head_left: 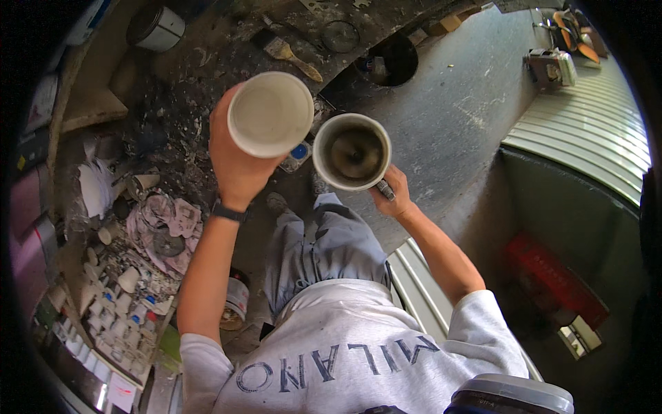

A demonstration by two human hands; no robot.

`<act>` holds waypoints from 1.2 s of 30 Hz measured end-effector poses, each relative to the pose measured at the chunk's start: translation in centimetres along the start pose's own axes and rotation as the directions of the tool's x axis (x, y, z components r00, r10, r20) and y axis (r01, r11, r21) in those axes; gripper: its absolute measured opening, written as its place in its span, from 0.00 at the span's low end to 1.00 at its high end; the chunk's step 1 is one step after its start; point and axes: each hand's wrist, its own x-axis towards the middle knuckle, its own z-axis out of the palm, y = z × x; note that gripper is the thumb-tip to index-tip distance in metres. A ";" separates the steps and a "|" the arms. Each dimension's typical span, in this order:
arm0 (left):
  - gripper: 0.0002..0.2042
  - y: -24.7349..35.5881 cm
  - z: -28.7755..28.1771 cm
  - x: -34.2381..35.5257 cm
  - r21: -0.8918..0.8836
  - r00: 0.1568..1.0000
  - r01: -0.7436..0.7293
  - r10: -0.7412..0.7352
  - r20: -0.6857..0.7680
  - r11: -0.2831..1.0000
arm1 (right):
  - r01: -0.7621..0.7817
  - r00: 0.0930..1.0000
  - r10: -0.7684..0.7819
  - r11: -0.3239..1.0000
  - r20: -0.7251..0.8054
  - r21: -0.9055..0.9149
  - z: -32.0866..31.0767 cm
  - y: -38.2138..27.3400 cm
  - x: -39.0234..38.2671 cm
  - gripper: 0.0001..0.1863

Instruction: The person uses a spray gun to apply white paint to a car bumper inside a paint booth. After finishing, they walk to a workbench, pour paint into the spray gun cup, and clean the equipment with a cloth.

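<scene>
My left hand (238,162) is wrapped round a white cup (270,114), seen from above with a pale inside. Whether liquid stands in it, I cannot tell. Close beside it, to the right, is a pale-rimmed round pot (352,152) with a brownish inside and a dark spot at its middle. My right hand (395,195) is closed below the pot's right side, on a grey metal-looking part (385,190); the pot hides most of the grip. Behind and between the two vessels shows a small piece with a blue round top (298,152).
A paint-stained bench with a paintbrush (289,56) and a can (157,29) lies ahead. Crumpled pink cloth (164,224) and several small cups (114,317) crowd the left. A dark round bin (392,61) stands beyond the pot. Ridged metal sheeting (579,121) and a red object (555,283) are right.
</scene>
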 end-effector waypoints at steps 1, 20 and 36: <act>0.44 1.1 -0.4 -0.2 0.064 0.999 -0.019 0.017 0.027 0.998 | 0.012 1.000 -0.012 1.000 -0.001 0.009 0.2 0.1 0.3 0.34; 0.35 6.8 -1.4 0.7 0.451 0.873 -0.485 0.440 0.209 0.749 | 0.016 1.000 -0.014 0.997 -0.027 0.072 0.0 0.9 -0.1 0.36; 0.33 5.9 1.2 0.2 0.369 0.894 -0.447 0.401 0.198 0.815 | -0.051 0.998 0.053 0.996 -0.036 0.071 -0.5 1.6 -2.3 0.33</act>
